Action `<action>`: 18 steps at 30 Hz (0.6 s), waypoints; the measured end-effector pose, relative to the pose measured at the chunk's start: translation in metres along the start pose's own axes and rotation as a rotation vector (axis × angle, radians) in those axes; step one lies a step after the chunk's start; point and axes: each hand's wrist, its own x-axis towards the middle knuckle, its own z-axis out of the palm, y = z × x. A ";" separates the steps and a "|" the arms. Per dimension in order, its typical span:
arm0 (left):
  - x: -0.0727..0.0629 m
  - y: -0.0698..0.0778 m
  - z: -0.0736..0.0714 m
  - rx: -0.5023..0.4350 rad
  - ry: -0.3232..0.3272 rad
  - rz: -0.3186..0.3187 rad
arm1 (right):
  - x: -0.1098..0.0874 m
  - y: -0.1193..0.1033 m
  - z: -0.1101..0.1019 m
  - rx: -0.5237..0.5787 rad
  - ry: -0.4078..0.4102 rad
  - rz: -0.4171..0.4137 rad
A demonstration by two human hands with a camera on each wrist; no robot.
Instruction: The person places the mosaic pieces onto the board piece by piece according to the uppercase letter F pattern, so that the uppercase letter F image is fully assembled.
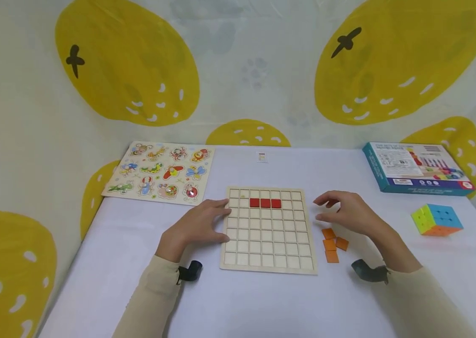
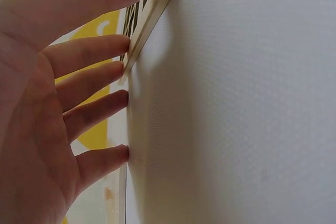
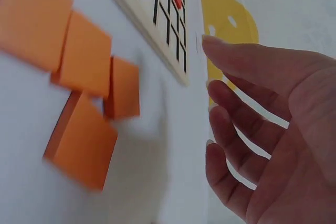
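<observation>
The left hand (image 1: 197, 223), fingers spread, touches the left edge of the wooden grid board (image 1: 265, 234) lying on the table (image 1: 263, 305); whether every fingertip makes contact is hard to tell. Three red square tiles (image 1: 265, 203) fill adjoining cells in its second row from the far edge. The right hand (image 1: 349, 213), loosely curved and holding nothing, is near four orange square tiles (image 1: 329, 244) beside the board.

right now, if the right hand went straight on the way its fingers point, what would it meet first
The right hand would probably meet the near side edge of the wooden grid board; its height is unclear, so it might pass above.
</observation>
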 end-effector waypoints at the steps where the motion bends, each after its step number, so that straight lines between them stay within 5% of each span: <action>1: 0.000 0.000 0.000 -0.003 -0.002 -0.002 | -0.003 0.004 -0.001 -0.004 -0.008 0.005; 18: 0.001 -0.003 0.002 -0.002 0.011 0.016 | -0.033 0.036 0.012 0.007 -0.090 0.034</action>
